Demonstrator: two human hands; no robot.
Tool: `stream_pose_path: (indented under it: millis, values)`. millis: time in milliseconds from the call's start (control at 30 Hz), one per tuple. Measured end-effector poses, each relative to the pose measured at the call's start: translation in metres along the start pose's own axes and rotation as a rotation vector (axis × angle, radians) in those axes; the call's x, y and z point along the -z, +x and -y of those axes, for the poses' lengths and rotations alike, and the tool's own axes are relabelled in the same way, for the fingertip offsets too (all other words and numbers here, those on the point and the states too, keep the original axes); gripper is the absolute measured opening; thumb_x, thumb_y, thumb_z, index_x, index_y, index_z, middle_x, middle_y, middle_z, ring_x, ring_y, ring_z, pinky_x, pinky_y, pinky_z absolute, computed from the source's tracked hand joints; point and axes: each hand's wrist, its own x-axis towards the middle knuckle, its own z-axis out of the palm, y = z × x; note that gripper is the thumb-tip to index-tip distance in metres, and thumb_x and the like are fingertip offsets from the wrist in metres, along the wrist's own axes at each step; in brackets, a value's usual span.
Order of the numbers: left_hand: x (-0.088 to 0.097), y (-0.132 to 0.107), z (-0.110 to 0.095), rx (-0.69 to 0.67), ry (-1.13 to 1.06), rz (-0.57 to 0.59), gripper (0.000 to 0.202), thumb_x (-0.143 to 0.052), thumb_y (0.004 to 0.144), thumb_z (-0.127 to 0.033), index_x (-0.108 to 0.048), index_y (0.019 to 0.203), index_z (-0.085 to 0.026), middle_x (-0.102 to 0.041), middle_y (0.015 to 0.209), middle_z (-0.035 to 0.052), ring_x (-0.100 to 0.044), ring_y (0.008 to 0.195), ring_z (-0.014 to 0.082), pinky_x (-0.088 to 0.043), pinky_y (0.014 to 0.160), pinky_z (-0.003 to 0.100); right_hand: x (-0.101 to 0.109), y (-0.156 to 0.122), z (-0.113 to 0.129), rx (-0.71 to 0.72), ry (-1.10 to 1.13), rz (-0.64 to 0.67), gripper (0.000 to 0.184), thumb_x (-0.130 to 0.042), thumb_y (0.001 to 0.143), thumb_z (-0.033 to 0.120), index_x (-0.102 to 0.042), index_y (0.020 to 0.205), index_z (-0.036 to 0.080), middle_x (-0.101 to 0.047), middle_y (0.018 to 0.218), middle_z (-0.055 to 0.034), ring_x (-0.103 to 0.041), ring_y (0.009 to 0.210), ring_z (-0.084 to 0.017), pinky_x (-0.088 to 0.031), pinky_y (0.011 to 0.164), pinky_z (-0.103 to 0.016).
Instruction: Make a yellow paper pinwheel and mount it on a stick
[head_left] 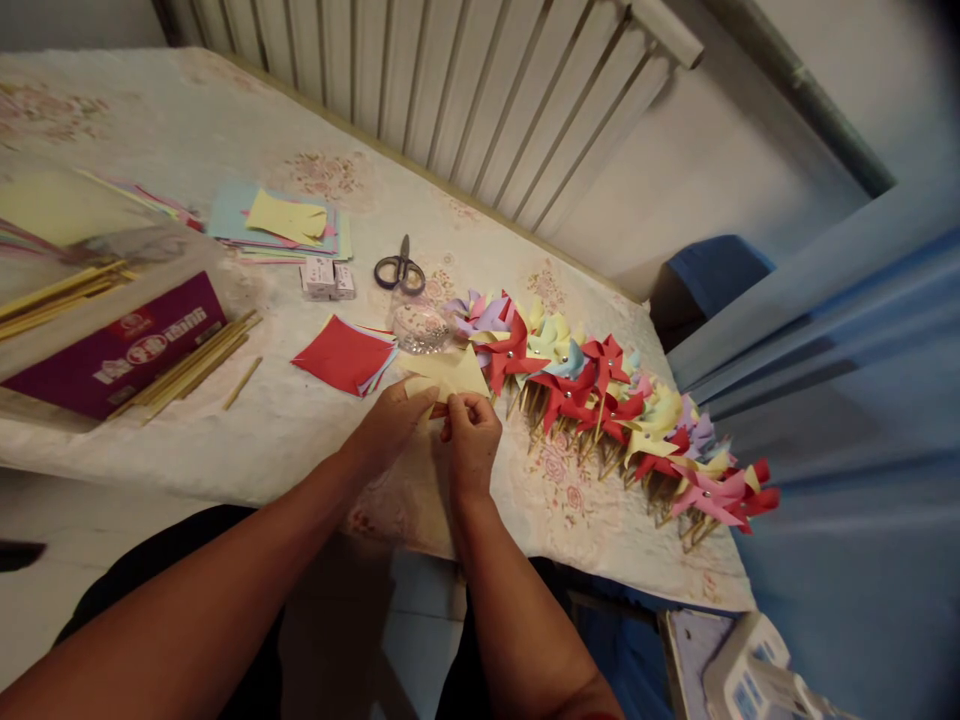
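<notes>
Both hands meet over the near middle of the table around a pale yellow paper piece (454, 370), its cut points fanning out beyond my fingers. My left hand (401, 415) pinches the paper's left side. At its lower edge, my right hand (472, 430) has thumb and fingers pressed together; a small part between the fingertips is too hidden to name. Right behind the paper lies a clear bag of small shiny pins (421, 328). To the left is a stack of paper squares (345, 355), red on top. Finished paper pinwheels (570, 385) on sticks begin just right of my hands.
Scissors (401, 268) lie behind the bag, beside small boxes (321, 278) and a pile of coloured paper (232, 215). Thin wooden sticks (191, 368) lie by a purple-and-white carton (150, 345) at left. A radiator (420, 80) borders the table's back; a blue curtain (840, 400) hangs right.
</notes>
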Motion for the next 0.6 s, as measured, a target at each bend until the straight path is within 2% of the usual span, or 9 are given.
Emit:
stream_pose_path:
  millis: [167, 333, 600]
  values:
    - [-0.0001, -0.0003, -0.0038, -0.055, 0.050, 0.011, 0.020, -0.054, 0.083, -0.036, -0.056, 0.077, -0.018, -0.059, 0.080, 0.0002, -0.053, 0.082, 0.0175, -0.046, 0.079, 0.030, -0.0006, 0.0001, 0.0012, -0.013, -0.012, -0.007, 0.017, -0.058, 0.080, 0.033, -0.055, 0.068, 0.020, -0.056, 0.051, 0.0072, -0.044, 0.043, -0.010, -0.034, 0.048, -0.023]
    - [-0.0030, -0.0020, -0.0091, -0.017, 0.066, -0.039, 0.017, -0.055, 0.080, -0.034, -0.054, 0.074, -0.018, -0.056, 0.075, -0.0010, -0.052, 0.077, 0.0165, -0.045, 0.074, 0.029, -0.0020, 0.0001, 0.0008, -0.029, -0.021, -0.016, 0.015, -0.058, 0.078, 0.031, -0.055, 0.068, 0.020, -0.061, 0.054, 0.0057, -0.044, 0.044, -0.009, -0.034, 0.047, -0.023]
    - [-0.0051, -0.0022, -0.0074, 0.039, 0.035, -0.099, 0.018, -0.059, 0.076, -0.035, -0.058, 0.077, -0.017, -0.058, 0.074, -0.0017, -0.054, 0.075, 0.0157, -0.046, 0.073, 0.029, -0.0029, 0.0002, -0.0043, -0.031, -0.035, -0.034, 0.014, -0.060, 0.078, 0.031, -0.058, 0.071, 0.019, -0.062, 0.057, 0.0045, -0.043, 0.044, -0.009, -0.033, 0.045, -0.022]
